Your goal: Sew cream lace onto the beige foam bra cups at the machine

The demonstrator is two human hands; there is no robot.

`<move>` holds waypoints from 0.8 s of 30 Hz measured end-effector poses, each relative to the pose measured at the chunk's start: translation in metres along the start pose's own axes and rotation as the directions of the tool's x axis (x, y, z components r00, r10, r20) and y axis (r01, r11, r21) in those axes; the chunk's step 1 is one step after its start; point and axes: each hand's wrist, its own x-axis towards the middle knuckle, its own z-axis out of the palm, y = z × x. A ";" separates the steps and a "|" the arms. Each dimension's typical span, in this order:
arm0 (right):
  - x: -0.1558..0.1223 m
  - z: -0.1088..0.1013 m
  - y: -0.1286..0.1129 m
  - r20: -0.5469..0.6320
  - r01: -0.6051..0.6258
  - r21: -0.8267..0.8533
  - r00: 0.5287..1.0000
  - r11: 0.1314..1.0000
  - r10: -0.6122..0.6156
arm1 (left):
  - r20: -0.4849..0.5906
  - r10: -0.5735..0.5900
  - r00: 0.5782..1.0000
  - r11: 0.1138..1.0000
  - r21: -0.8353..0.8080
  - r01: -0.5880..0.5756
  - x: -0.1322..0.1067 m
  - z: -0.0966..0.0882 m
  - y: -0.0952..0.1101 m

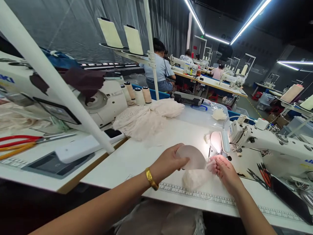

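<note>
My left hand (168, 161) grips the left edge of a round pale pad (193, 156), shaped like a moulded cup, and holds it up over the white table (137, 156). My right hand (223, 169) pinches the pad's right side together with a piece of cream lace (195, 179) that hangs below it onto the table. Both hands are just left of the needle area of a white sewing machine (264, 140), whose lamp (217, 141) shines on the work. A gold bracelet (151, 179) is on my left wrist.
A heap of cream lace pieces (146, 119) lies at the back of the table by thread cones (139, 95). Scissors and snips (261, 173) lie to the right, red-handled scissors (22, 142) on the left table. Other people sit at machines further back.
</note>
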 end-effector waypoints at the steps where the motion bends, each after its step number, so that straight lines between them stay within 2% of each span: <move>1: 0.000 0.000 0.000 -0.002 0.004 -0.001 1.000 1.000 -0.004 | 0.015 -0.035 0.999 0.999 -0.014 0.035 0.000 0.008 -0.001; 5: -0.004 0.002 0.003 -0.021 0.034 -0.053 0.999 0.998 -0.035 | -0.003 -0.062 0.998 0.998 0.010 0.062 0.002 0.026 -0.012; 8: -0.006 0.005 0.003 -0.025 0.072 -0.123 0.997 0.990 -0.076 | 0.017 -0.051 0.999 0.999 0.015 0.050 0.001 0.027 -0.018; 9: -0.007 0.005 0.002 -0.024 0.086 -0.144 0.996 0.986 -0.090 | 0.056 -0.044 0.997 0.996 0.082 0.040 0.000 0.025 -0.017; 11: -0.009 0.007 -0.001 -0.025 0.107 -0.179 0.993 0.978 -0.114 | 0.169 -0.025 0.985 0.944 0.329 -0.033 -0.002 0.017 -0.010; 13: -0.013 0.009 -0.007 -0.009 0.129 -0.227 0.991 0.965 -0.135 | 0.255 0.054 0.965 0.828 0.529 -0.186 -0.002 0.007 0.003; 14: -0.016 0.010 -0.011 0.013 0.146 -0.263 0.989 0.954 -0.148 | 0.292 0.122 0.948 0.787 0.554 -0.272 -0.001 0.003 0.011; 16: -0.022 0.014 -0.021 0.084 0.199 -0.349 0.980 0.916 -0.181 | 0.375 0.260 0.890 0.781 0.461 -0.422 0.005 0.001 0.025; 18: -0.030 0.017 -0.031 0.167 0.256 -0.421 0.965 0.870 -0.203 | 0.525 0.295 0.799 0.833 0.268 -0.484 0.017 0.004 0.034; 19: -0.034 0.017 -0.037 0.196 0.272 -0.442 0.959 0.855 -0.204 | 0.612 0.274 0.742 0.871 0.169 -0.461 0.023 0.007 0.035; 21: -0.040 0.015 -0.046 0.222 0.287 -0.470 0.954 0.835 -0.203 | 0.749 0.198 0.633 0.943 0.031 -0.331 0.037 0.014 0.033; 22: -0.042 0.012 -0.049 0.213 0.284 -0.479 0.956 0.831 -0.203 | 0.788 0.154 0.596 0.967 0.005 -0.256 0.043 0.016 0.030; 24: -0.043 0.005 -0.053 0.158 0.260 -0.478 0.965 0.839 -0.209 | 0.815 0.061 0.576 0.994 0.006 -0.113 0.053 0.018 0.024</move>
